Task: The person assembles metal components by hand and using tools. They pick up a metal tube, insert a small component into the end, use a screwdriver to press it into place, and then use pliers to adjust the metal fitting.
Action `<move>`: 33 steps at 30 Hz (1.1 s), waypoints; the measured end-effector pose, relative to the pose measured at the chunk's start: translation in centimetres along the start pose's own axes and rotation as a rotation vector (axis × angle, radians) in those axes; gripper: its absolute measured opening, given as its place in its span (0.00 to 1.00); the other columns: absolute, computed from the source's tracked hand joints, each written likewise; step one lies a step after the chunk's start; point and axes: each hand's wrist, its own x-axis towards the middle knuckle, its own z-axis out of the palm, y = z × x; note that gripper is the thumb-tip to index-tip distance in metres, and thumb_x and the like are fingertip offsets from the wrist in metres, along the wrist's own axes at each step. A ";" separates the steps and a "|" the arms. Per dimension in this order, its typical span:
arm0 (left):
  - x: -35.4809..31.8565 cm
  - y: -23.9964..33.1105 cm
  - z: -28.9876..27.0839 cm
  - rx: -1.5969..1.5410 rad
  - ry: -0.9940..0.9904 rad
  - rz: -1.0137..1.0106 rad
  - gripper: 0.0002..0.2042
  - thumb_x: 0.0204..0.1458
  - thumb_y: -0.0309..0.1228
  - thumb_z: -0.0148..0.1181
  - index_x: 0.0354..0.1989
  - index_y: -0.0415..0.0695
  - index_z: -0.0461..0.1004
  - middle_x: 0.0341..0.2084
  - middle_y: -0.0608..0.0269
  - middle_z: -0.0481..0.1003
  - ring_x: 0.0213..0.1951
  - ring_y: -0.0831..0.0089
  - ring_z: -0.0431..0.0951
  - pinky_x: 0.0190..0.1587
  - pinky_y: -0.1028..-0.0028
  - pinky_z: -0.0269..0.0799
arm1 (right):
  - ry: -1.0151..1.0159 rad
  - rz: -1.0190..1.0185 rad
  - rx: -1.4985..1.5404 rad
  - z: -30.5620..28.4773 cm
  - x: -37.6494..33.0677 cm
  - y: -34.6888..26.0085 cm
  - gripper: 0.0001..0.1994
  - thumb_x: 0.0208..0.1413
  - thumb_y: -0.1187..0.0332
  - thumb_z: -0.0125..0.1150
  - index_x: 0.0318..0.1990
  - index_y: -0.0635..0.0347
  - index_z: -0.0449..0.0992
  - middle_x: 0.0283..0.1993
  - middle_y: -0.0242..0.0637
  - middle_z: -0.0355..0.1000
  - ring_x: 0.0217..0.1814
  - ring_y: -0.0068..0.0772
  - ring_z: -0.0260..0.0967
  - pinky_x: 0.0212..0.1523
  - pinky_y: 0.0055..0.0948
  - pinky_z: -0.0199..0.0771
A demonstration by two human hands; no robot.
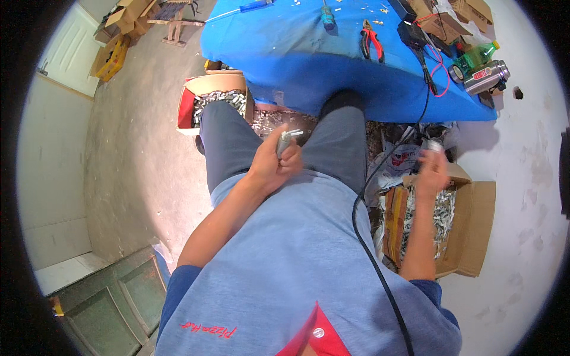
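Note:
My left hand [275, 159] is closed in front of my lap. Its fingers wrap round a small silver-grey metal piece [284, 144] with pale prongs sticking out at the top; the lower end is hidden in the palm. Out to the right, my right hand [433, 169] is blurred by motion. A short, pale silver piece [435, 146] shows at its fingertips, too smeared to name. That hand is above the far end of an open cardboard box [478, 225] that holds many thin silver pieces [444, 216].
Another cardboard box [186, 110] of small metal parts stands by my left knee. Pliers [371, 43], screwdrivers [328, 18], a steel flask [487, 77] and a green bottle [477, 57] lie on the blue-covered table [285, 59]. A black cable [363, 222] crosses my body.

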 end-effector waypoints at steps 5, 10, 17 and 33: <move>0.6 0.2 1.0 0.031 0.143 -0.032 0.27 0.61 0.52 0.44 0.12 0.50 0.57 0.08 0.70 0.54 0.11 0.78 0.50 0.18 0.75 0.46 | 0.547 -0.113 -0.840 -12.9 5.7 7.5 0.18 0.62 0.62 0.58 0.53 0.68 0.74 0.46 0.46 0.78 0.44 0.37 0.75 0.47 0.33 0.74; 0.9 -0.7 1.1 0.139 0.080 0.034 0.27 0.61 0.52 0.45 0.12 0.49 0.57 0.09 0.69 0.55 0.12 0.78 0.50 0.18 0.76 0.46 | -0.153 0.233 0.403 -2.0 1.6 -1.2 0.11 0.64 0.65 0.56 0.44 0.63 0.78 0.38 0.40 0.78 0.36 0.28 0.76 0.39 0.26 0.75; 0.0 -0.9 1.5 0.367 0.191 0.137 0.23 0.62 0.52 0.45 0.20 0.48 0.63 0.13 0.71 0.60 0.15 0.81 0.55 0.19 0.79 0.47 | -0.959 0.441 0.693 11.3 -7.2 -14.0 0.14 0.62 0.60 0.60 0.43 0.63 0.78 0.32 0.32 0.76 0.29 0.19 0.71 0.30 0.19 0.72; 0.1 -1.0 0.4 0.272 0.089 -0.017 0.23 0.64 0.53 0.43 0.30 0.46 0.70 0.19 0.70 0.65 0.20 0.82 0.61 0.20 0.81 0.50 | -1.081 0.741 0.988 13.3 -7.2 -13.8 0.10 0.64 0.63 0.56 0.41 0.60 0.75 0.25 0.25 0.65 0.22 0.15 0.57 0.23 0.18 0.61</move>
